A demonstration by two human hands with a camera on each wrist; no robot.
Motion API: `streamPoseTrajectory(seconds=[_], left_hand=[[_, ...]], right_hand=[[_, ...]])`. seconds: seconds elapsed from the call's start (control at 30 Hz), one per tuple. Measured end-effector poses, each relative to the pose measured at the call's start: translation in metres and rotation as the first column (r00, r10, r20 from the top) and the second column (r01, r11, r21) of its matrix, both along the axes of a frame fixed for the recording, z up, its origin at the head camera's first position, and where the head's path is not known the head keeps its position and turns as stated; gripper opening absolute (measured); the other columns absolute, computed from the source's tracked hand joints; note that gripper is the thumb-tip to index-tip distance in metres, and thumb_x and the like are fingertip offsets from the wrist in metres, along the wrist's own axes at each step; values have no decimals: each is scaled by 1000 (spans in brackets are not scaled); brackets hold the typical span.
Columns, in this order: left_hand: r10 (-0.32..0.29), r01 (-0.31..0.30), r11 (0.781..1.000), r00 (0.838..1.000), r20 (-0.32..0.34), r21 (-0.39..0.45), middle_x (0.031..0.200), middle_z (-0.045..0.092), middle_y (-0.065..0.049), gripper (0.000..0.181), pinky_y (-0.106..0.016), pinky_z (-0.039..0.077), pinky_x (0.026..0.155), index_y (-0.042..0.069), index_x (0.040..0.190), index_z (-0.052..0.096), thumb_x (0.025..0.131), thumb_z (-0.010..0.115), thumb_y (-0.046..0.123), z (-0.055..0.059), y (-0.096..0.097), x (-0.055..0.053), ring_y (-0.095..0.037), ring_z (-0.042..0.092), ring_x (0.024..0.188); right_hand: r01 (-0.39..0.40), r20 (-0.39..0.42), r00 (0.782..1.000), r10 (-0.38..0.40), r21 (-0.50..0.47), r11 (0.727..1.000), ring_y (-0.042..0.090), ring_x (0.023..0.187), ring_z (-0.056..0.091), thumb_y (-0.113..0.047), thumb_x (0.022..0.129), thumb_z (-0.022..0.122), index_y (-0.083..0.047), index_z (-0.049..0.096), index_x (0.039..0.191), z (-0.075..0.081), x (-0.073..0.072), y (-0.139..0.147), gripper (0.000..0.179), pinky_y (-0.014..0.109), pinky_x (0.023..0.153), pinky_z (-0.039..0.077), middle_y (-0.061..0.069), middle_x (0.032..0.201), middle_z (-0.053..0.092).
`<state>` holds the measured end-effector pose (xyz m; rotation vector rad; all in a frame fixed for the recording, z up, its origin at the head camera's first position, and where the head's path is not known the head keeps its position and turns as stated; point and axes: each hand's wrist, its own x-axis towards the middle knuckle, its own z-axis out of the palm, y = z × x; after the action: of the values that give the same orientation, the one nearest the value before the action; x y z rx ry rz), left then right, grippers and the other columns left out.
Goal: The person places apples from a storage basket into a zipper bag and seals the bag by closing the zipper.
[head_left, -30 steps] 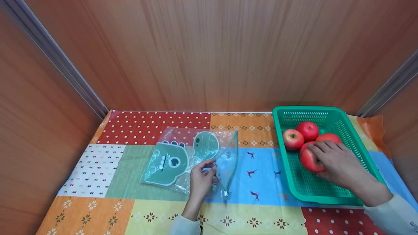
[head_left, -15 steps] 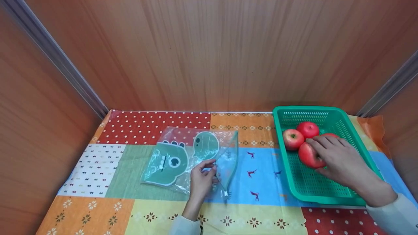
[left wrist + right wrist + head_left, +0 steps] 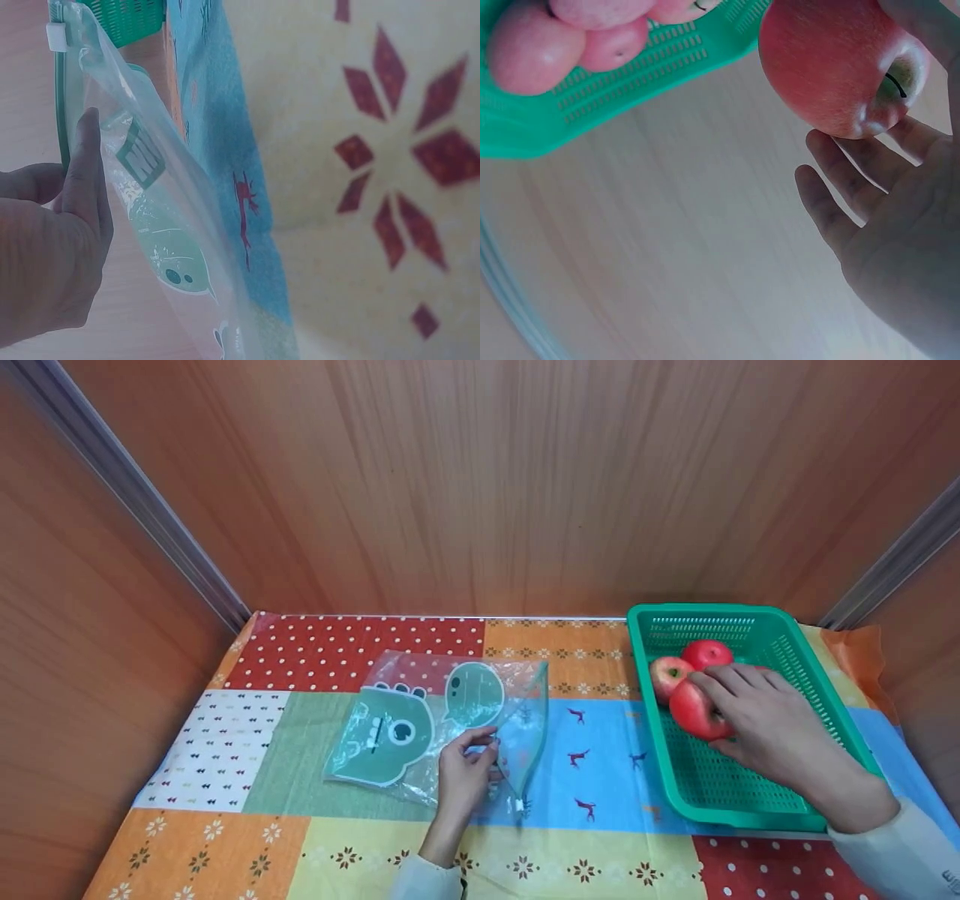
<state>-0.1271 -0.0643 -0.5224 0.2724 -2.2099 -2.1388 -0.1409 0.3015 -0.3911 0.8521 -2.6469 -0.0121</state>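
"One red apple (image 3: 690, 711) is in the right hand (image 3: 780, 735), over the nine o'clock side of the green basket (image 3: 712, 780)," says the first. "The thumb and fingers hold it from opposite sides. At least three other apples (image 3: 673, 679) lie behind it, toward the basket's twelve o'clock."

"And the left hand (image 3: 463, 772)?" asks the second.

"Its thumb and fingertips pinch one edge of the clear bag (image 3: 394, 735), between six and seven o'clock in the head view. The opposite zip edge (image 3: 544, 720) stands apart at that hand's two o'clock, the white slider (image 3: 519, 805) at its four."

"Which step is that?"

"Picking out an apple, by the look of it. Whether it clears its neighbours cannot be told. The next move probably calls for a secure lift over the basket's nine o'clock rim, with the bag's mouth held parted."

"What lies beneath?"

"A patchwork cloth (image 3: 375, 847), dotted red at ten o'clock, blue with little red animals in the middle."

"And around?"

"Wood-grain panels (image 3: 480, 487) at nine, twelve and three, metal strips (image 3: 150, 510) along the corners."
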Motion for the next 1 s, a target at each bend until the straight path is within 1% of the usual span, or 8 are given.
streamPoseTrajectory(seconds=[0.1,0.23,0.3,0.43,0.6,0.8,1.0], left_hand=[[-1,1,1000,1000,1,4,106,68,-14,25,-32,64,63,-5,124,72,100,64,-2,-1,0,-1,-20,71,76],[-7,7,1000,1000,0,2,106,68,-15,25,-31,64,62,-5,124,72,100,64,-3,-1,0,-2,-19,70,74],[-10,10,1000,1000,-3,3,107,68,-15,25,-32,64,63,-4,125,72,100,64,-2,-1,0,-1,-20,70,74],[-13,13,1000,1000,-5,-5,108,68,-15,25,-33,64,64,-3,125,72,101,64,-1,-1,-1,-1,-20,70,75],[-13,13,1000,1000,2,-26,109,68,-14,25,-31,64,64,-1,125,72,102,64,0,-1,-1,-1,-19,70,75],[-13,13,1000,1000,-10,-12,108,67,-14,25,-31,64,63,-3,125,72,101,64,0,0,0,0,-19,70,74],[-13,13,1000,1000,-9,-9,110,67,-14,26,-33,64,63,-3,127,71,102,65,2,2,1,0,-20,71,75]], right_hand=[[-2,-3,1000,2,2,1000,43,116,61,-19,42,110,-3,60,136,1,0,-5,108,65,84,59,20,125,66],[18,35,999,-18,3,1000,43,119,60,-19,45,109,-4,59,139,3,1,-13,107,65,83,60,19,128,66],[23,49,999,-23,2,1000,43,121,59,-19,47,108,-4,59,140,4,2,-17,106,66,84,60,19,129,65],[19,52,998,-19,3,1000,40,123,59,-21,48,109,-6,59,140,4,2,-26,106,65,85,60,17,131,65],[21,73,997,-23,28,999,40,126,57,-24,51,108,-6,58,143,2,3,-37,107,65,89,59,17,136,63],[4,59,998,-7,53,999,40,128,57,-25,51,108,-6,59,141,-2,3,-50,104,63,91,60,16,135,63],[-7,52,999,4,62,998,37,125,59,-29,54,107,-7,60,140,-6,3,-59,101,61,91,60,14,130,65]])
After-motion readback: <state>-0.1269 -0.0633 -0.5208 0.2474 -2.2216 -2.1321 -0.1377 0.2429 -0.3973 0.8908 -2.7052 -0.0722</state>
